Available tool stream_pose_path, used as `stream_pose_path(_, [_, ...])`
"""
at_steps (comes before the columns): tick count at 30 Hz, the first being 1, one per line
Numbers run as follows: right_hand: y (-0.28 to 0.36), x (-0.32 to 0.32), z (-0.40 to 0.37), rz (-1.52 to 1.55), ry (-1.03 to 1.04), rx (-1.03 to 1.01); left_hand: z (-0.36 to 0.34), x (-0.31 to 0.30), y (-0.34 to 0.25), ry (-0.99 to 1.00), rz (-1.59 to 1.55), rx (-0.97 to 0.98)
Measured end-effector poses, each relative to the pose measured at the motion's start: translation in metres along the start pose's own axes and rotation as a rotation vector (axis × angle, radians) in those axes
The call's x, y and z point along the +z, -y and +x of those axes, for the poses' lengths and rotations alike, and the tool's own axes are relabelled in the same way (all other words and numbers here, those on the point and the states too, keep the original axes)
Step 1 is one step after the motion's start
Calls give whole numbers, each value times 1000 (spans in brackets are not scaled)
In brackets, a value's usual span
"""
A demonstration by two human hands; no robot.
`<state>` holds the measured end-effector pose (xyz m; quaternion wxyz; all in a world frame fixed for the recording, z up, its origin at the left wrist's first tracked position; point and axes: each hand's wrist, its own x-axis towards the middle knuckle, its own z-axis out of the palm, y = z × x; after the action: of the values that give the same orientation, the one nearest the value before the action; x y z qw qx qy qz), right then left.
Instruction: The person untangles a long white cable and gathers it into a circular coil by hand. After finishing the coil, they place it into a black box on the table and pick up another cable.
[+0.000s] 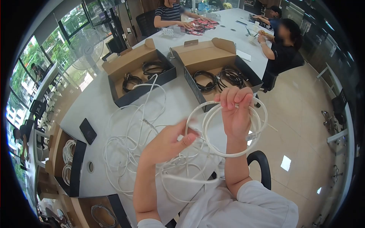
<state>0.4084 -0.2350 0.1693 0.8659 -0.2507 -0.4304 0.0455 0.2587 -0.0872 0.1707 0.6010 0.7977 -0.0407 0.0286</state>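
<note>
My right hand [236,112] is raised at the right, its fingers closed round the top of a coiled white cable [224,154]. The loops hang around my right wrist and reach left to my left hand [173,140]. That hand is partly blurred, with the cable running past its fingertips and the thumb below; whether it grips the cable is unclear. Beneath and left of my hands, a loose tangle of white cable [127,152] lies spread on the white table [95,114].
Two open boxes [142,89] [224,87] with black cables stand at the back. Left are a dark phone [88,131], a box with white coils [76,169] and a box with grey cable [121,212]. People sit beyond; a chair armrest [262,167] is beside my right arm.
</note>
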Motion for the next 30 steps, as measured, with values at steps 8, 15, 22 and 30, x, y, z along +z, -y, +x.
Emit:
stream_pose_path(8, [4, 28, -23, -223, 168, -116, 3, 23, -10, -137, -8, 122])
stream_pose_path(15, [52, 40, -30, -615, 312, -259, -5, 38, -25, 52, -788, 19])
stream_pose_path(22, [79, 24, -20, -919, 317, -167, -19, 27, -52, -72, -1007, -2])
stream_pose_path(30, [101, 15, -13, -673, 3, -112, 4, 32, -57, -495, -439, 65])
